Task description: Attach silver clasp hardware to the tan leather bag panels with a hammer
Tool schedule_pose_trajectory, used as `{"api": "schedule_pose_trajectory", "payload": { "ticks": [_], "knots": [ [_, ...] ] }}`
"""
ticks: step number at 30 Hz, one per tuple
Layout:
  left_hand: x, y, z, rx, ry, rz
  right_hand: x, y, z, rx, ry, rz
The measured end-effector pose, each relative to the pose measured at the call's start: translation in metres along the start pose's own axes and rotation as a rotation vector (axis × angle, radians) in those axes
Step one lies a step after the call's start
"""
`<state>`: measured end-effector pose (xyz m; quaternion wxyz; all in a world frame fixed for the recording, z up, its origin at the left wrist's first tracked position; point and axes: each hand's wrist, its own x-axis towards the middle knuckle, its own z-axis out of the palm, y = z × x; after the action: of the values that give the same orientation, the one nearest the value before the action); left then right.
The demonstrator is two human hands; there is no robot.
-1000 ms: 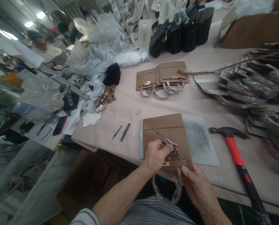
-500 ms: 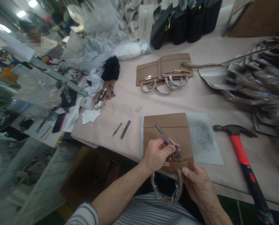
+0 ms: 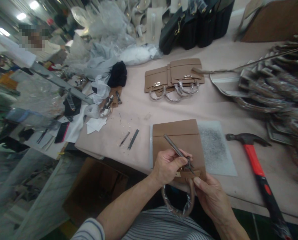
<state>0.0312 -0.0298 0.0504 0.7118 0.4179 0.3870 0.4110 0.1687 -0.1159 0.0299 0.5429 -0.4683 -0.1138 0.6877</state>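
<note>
Metal tool (image 3: 172, 145) slightly lower than before, ends beyond left grip (image 3: 167, 166)

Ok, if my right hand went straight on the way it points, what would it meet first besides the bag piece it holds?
Probably the metal tool in your left hand; its lower end shows just ahead of your right hand. Its height over the bag piece is hard to judge.

Black bags (image 3: 196, 28) stand at 1 o'clock, brown cardboard (image 3: 276, 23) at 2, and crumpled clear plastic (image 3: 111, 23) lies heaped at 11.
</note>
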Motion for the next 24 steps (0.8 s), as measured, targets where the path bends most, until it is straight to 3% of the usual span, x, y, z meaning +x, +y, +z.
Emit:
{"api": "schedule_pose_trajectory", "payload": {
  "ticks": [7,14,18,24],
  "knots": [
    [0.0,-0.001,0.0,0.084,-0.024,0.04,0.001,0.003,-0.003,-0.007,-0.018,-0.022],
    [0.0,0.012,-0.001,0.439,-0.084,0.253,0.002,0.0,0.005,-0.058,0.029,-0.02],
    [0.015,0.018,-0.006,0.578,-0.072,0.311,0.014,-0.006,0.018,-0.165,0.077,-0.044],
    [0.041,0.006,-0.025,0.628,-0.047,0.24,0.032,-0.019,0.033,-0.346,0.113,-0.017]
  ]
}}
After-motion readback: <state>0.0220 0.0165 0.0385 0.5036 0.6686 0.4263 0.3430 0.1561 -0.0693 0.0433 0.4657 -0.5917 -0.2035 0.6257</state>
